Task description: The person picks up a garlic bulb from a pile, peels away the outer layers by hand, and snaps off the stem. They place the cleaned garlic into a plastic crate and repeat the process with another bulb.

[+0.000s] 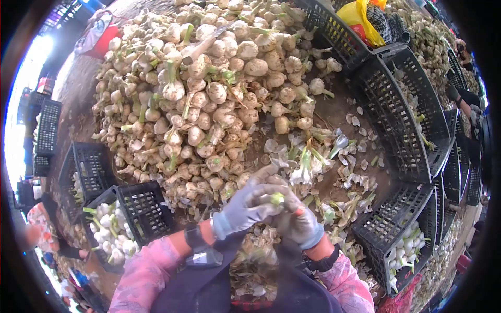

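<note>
In front of my lap, my left hand [247, 204], in a grey-white glove, closes around a garlic bulb [277, 199]. Only the bulb's pale green stem end shows between the fingers. Pressed up against the same bulb is my right hand [296, 223], in a dirtier glove, its fingers curled. A small red spot shows at those fingers; I cannot make out what it is. Beyond both hands rises a large heap of untrimmed garlic [209, 99] with soil and stalks on it. Cut stalks and peelings [308, 164] lie just ahead of my right hand.
A black crate [143, 208] with cleaned white garlic stands at my left. Another black crate [394, 229] holding white bulbs is at my right, with more crates [402, 120] behind it. A yellow bag [360, 18] sits at the back right. Other people are at both edges.
</note>
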Motion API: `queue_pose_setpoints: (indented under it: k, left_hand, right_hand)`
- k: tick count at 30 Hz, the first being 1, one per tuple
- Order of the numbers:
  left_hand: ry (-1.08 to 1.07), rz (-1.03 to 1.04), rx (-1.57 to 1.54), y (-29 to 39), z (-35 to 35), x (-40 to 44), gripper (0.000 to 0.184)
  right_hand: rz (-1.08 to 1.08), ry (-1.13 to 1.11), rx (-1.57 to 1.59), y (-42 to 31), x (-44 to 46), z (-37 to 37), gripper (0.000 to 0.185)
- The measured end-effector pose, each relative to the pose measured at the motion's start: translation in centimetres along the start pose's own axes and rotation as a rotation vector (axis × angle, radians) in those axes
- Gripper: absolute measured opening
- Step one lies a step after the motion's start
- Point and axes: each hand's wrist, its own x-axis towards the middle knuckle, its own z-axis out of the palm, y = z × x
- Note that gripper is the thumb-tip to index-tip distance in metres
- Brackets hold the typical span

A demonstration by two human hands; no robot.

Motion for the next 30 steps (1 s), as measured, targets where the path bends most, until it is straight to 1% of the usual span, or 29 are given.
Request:
queue_pose_setpoints:
  k: [2, 3, 4, 5, 7, 9, 11, 12, 14, 15, 16, 17, 18, 19, 21, 22, 25, 26, 27, 29, 30]
  left_hand:
    - [0.164, 0.207, 0.506, -1.0, -1.8, 1.3, 0.043]
    - [0.242, 0.308, 0.759, -1.6, -3.1, 2.0, 0.044]
    - [0.362, 0.313, 1.028, -1.9, -5.5, 2.4, 0.041]
    - [0.485, 0.313, 1.295, -1.7, -7.8, 2.5, 0.04]
    - [0.667, 0.026, 1.359, -1.0, -9.7, 1.8, 0.039]
    - [0.629, 0.038, 1.387, -2.9, -11.7, 0.7, 0.036]
    - [0.588, 0.033, 1.392, -5.0, -13.2, 0.0, 0.032]
    - [0.58, 0.021, 1.379, -5.7, -13.7, -0.1, 0.031]
    - [0.566, 0.023, 1.329, -5.4, -13.1, 0.1, 0.027]
    - [0.56, 0.035, 1.294, -4.3, -11.5, 0.3, 0.026]
    - [0.552, 0.047, 1.258, -3.2, -9.8, 0.6, 0.024]
    - [0.5, 0.078, 1.217, -2.0, -7.9, 0.9, 0.023]
    - [0.447, 0.108, 1.175, -0.9, -6.0, 1.2, 0.021]
    - [0.397, 0.139, 1.132, 0.2, -4.1, 1.5, 0.02]
    - [0.34, 0.081, 1.009, 1.8, -1.1, 1.6, 0.018]
    - [0.299, 0.01, 1.01, 2.2, -0.9, 1.5, 0.023]
    - [0.303, -0.023, 0.624, 2.7, -1.2, 1.2, 0.04]
    - [0.228, 0.217, 0.847, 2.4, -2.2, 1.2, 0.062]
    - [0.18, 0.169, 0.77, 1.8, -2.4, 1.1, 0.067]
    - [0.092, 0.075, 0.62, 0.6, -2.3, 0.0, 0.076]
    - [0.14, -0.133, 0.091, 0.4, -0.9, -0.4, 0.082]
  right_hand:
    - [-0.035, 0.103, 0.074, -1.3, -1.1, -3.0, 0.051]
    - [-0.148, 0.088, 0.176, -3.2, -2.0, -2.5, 0.042]
    - [-0.304, 0.058, 0.197, -5.0, -3.3, -2.8, 0.035]
    - [-0.419, 0.114, 0.138, -7.1, -5.7, -4.7, 0.035]
    - [-0.558, -0.352, 0.503, -10.9, -9.7, -3.9, 0.035]
    - [-0.603, -0.453, 0.53, -13.7, -13.0, -5.6, 0.035]
    - [-0.706, -0.271, 0.379, -12.8, -11.6, -6.0, 0.035]
    - [-0.585, -0.262, 0.316, -11.7, -9.7, -7.0, 0.033]
    - [-0.472, 0.142, -0.27, -8.0, -6.3, -8.4, 0.031]
    - [-0.298, 0.262, -0.568, -6.1, -4.1, -6.7, 0.038]
    - [-0.225, 0.233, -0.905, -4.3, -2.0, -4.2, 0.047]
    - [-0.425, 0.162, -1.529, -2.8, 0.0, -2.8, 0.051]
    - [-0.409, 0.143, -1.727, -1.9, 1.3, -1.6, 0.046]
    - [-0.482, 0.173, -1.732, -1.0, 2.3, -1.3, 0.045]
    - [-0.625, 0.231, -1.743, 0.2, 3.6, -1.7, 0.041]
    - [-0.642, 0.243, -1.622, 0.0, 3.3, -1.6, 0.035]
    - [-0.522, 0.333, -1.318, -0.6, 3.1, -3.9, 0.032]
    - [-0.369, 0.305, -1.024, -1.0, 2.7, -4.5, 0.029]
    - [-0.329, 0.215, -0.501, -0.7, 2.4, -4.2, 0.031]
    - [-0.262, 0.063, -0.292, -0.3, 1.7, -3.0, 0.034]
    - [-0.249, 0.033, -0.278, 0.2, 1.8, -2.7, 0.035]
